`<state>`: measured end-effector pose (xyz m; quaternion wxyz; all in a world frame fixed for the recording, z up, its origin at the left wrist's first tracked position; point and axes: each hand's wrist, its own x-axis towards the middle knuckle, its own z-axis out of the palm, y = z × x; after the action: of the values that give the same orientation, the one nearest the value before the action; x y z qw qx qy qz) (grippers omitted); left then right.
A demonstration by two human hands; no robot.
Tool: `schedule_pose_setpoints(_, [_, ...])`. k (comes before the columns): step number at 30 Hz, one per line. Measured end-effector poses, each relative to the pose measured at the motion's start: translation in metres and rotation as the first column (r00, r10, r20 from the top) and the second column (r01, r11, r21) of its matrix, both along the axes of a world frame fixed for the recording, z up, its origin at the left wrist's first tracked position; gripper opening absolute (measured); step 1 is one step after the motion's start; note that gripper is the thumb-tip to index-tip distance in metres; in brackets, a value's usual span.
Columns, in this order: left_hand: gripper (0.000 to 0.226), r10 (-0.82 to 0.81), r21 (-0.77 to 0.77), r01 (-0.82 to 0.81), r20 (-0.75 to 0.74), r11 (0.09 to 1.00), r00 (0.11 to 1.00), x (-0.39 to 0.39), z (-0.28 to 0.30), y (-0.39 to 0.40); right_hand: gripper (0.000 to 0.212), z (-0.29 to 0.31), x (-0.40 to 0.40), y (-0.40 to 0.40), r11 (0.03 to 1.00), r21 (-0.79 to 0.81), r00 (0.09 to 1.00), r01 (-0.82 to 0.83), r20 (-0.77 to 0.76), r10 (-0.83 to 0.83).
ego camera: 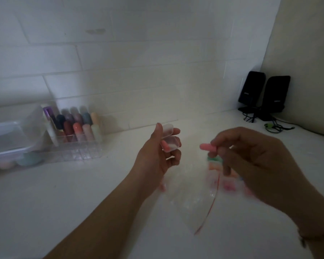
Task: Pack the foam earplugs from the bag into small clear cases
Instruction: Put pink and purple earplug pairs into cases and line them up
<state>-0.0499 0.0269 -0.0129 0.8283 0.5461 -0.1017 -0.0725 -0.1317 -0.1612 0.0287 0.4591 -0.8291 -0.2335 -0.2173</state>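
Note:
My left hand [158,152] holds a small clear case [169,138] with its lid swung open; one pink earplug [166,145] lies inside it. To the right, my right hand [251,156] pinches another pink earplug [207,147] between thumb and fingers, a short gap from the case. Below both hands a clear zip bag [200,193] with a red seal strip lies flat on the white counter [64,202]. Several coloured earplugs [224,176] show blurred inside it, partly hidden by my right hand.
A clear organizer [77,139] of coloured tubes stands at the back left beside a clear lidded box [9,139]. Two black speakers [264,94] with cables sit in the far right corner. A tiled wall [138,53] bounds the counter behind.

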Motion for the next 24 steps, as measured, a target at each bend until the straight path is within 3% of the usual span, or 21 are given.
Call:
schedule_pose_setpoints(7, [0.063,-0.202,-0.002,0.203,0.06,0.979,0.977,-0.017,-0.001,-0.008,0.009,-0.026,0.016,0.026,0.96,-0.151,0.953,0.238,0.226,-0.201])
schedule_pose_setpoints(16, [0.072,-0.335,-0.094,0.335,0.013,0.937,0.942,-0.019,-0.003,-0.011,0.006,-0.031,0.023,0.025,0.94,-0.216,0.934,0.266,0.299,-0.195])
schedule_pose_setpoints(21, [0.046,-0.324,-0.142,0.317,-0.03,0.938,0.945,-0.02,0.001,-0.009,0.009,-0.026,0.023,0.019,0.942,-0.091,0.919,0.323,0.267,-0.29])
schedule_pose_setpoints(24, [0.054,-0.246,0.064,0.242,0.059,0.968,0.967,-0.023,0.001,-0.006,0.01,-0.024,0.025,0.012,0.934,0.047,0.922,0.354,0.151,-0.357])
